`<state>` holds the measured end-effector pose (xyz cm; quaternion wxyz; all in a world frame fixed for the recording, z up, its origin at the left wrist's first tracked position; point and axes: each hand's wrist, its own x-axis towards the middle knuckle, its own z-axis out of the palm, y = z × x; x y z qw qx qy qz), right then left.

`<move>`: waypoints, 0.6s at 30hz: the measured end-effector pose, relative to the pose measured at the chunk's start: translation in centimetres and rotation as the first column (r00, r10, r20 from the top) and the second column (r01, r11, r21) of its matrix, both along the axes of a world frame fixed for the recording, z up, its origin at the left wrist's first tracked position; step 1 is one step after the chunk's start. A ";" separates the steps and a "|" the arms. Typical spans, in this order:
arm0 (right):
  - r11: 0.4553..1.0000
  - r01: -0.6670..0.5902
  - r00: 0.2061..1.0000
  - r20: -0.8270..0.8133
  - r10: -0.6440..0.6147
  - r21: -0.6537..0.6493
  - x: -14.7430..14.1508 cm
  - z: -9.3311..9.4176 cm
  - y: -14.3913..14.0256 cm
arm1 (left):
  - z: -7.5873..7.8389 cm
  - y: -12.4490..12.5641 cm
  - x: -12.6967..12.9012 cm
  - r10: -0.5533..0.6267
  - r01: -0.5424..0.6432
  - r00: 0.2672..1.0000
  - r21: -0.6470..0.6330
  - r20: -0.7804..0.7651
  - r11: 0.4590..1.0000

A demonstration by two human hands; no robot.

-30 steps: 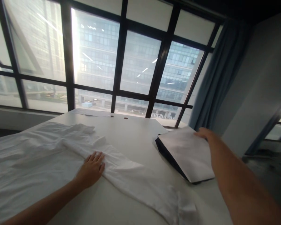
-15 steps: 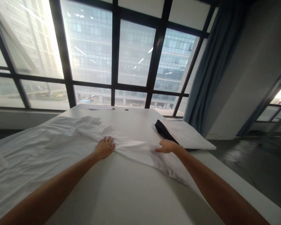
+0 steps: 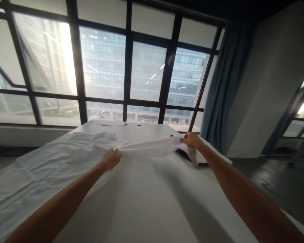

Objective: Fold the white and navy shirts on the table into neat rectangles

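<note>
A wrinkled white long-sleeved shirt [image 3: 55, 162] lies spread over the left side of the white table [image 3: 147, 199]. One sleeve [image 3: 149, 147] stretches to the right, lifted off the tabletop and pulled fairly taut between my hands. My left hand [image 3: 111, 158] is closed on the cloth where the sleeve meets the body of the shirt. Near the sleeve's far end, my right hand [image 3: 192, 139] pinches the fabric between thumb and fingers. The loose end hangs below it, partly in front of a folded white and black item.
The folded white and black item [image 3: 204, 158] rests at the table's right edge, behind my right hand. A flat white sheet [image 3: 107, 123] lies at the far end, near dark round spots. Beyond stand large windows [image 3: 148, 74] and a blue curtain [image 3: 218, 94].
My right hand has risen and moved away from me, lifting the sleeve off the table. My left hand has gone from lying flat to gripping the cloth. The view has tilted upward.
</note>
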<state>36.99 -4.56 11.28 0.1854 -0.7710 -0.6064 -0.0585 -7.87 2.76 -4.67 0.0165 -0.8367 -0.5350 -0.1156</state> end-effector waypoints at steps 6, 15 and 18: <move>0.890 0.325 0.904 0.172 -0.392 0.320 4.8 5.5 1.0 | 1.2 0.1 8.1 -0.163 0.183 0.953 -0.059 0.256 0.981; 0.969 0.245 0.941 0.244 -0.234 -0.014 3.4 -1.2 0.4 | 1.3 -0.7 0.8 -0.213 0.218 0.975 -0.099 0.062 0.971; 0.992 0.079 0.975 0.212 -0.057 -0.097 -0.3 -3.6 0.7 | 0.3 -1.9 0.1 -0.128 0.123 0.991 -0.139 -0.026 0.983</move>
